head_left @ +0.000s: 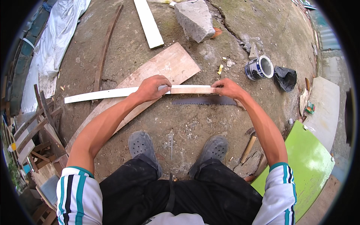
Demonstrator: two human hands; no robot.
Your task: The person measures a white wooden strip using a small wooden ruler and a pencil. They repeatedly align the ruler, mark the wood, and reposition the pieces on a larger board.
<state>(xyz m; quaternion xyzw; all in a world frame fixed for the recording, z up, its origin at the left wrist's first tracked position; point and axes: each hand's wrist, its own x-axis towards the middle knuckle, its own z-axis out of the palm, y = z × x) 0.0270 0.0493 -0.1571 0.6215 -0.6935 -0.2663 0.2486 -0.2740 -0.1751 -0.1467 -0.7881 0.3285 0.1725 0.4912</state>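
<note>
- Our left hand [155, 87] grips the long strip [105, 94] partway along, and our right hand [227, 89] pinches its right end
- Past our left hand, the strip's white length crosses the wide plank [176, 62] to a free end on the far left
- Nearside of both hands, the ground [232, 127] spreads to our grey shoes [141, 145]
- The saw [202, 100] takes up room just nearside of the strip, its teeth toward us
- The hammer [248, 148] lies nearside of our right hand; beyond that hand, rightward, are the can [258, 68] and black bag [285, 78]
- Farther out, the block [194, 20] sits beyond the gap between our hands
- Our forearms slant inward from striped sleeves, backs of the hands upward
</note>
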